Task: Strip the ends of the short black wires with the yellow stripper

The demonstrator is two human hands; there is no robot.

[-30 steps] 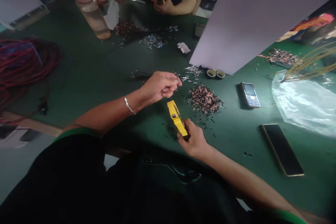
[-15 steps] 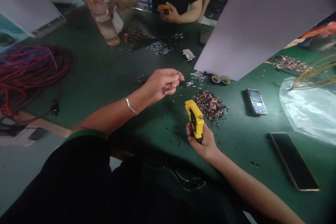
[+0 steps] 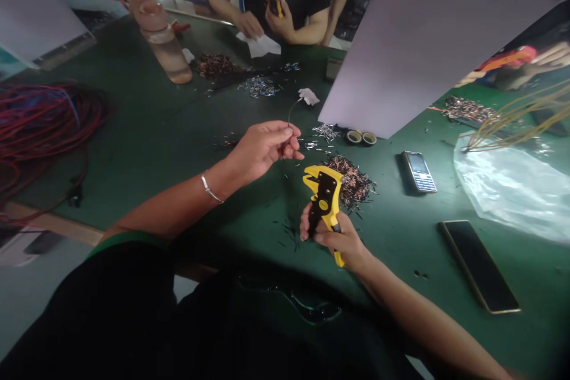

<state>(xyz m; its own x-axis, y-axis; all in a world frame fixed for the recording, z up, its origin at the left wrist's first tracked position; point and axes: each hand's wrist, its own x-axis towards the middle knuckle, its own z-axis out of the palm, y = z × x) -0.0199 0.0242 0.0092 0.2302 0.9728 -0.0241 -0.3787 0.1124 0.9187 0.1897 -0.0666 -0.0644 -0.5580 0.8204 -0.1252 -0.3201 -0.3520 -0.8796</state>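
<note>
Between the thumb and fingers of my left hand (image 3: 267, 147) is a thin dark wire (image 3: 290, 111), its upper end curving up and away from me. My right hand (image 3: 341, 239) grips a yellow and black wire stripper (image 3: 324, 196) by its handles, jaws pointing up and left, apart from the wire. Behind the tool lies a heap of black and copper wire scraps (image 3: 354, 181). Small silvery metal pieces (image 3: 326, 132) are scattered just beyond my left fingertips.
Two tape rolls (image 3: 361, 138) sit by a pale upright panel (image 3: 392, 41). Rightward are a keypad phone (image 3: 419, 172), a smartphone (image 3: 480, 266) and a plastic bag (image 3: 512, 184). Red cable coils (image 3: 44, 136) and a water bottle (image 3: 164, 41) stand left. A co-worker (image 3: 271, 0) holds a yellow tool opposite.
My right hand has turned the wire stripper so its flat side and jaws face me. The whole view has shifted slightly. Across the table, the co-worker's hand has moved right with white paper.
</note>
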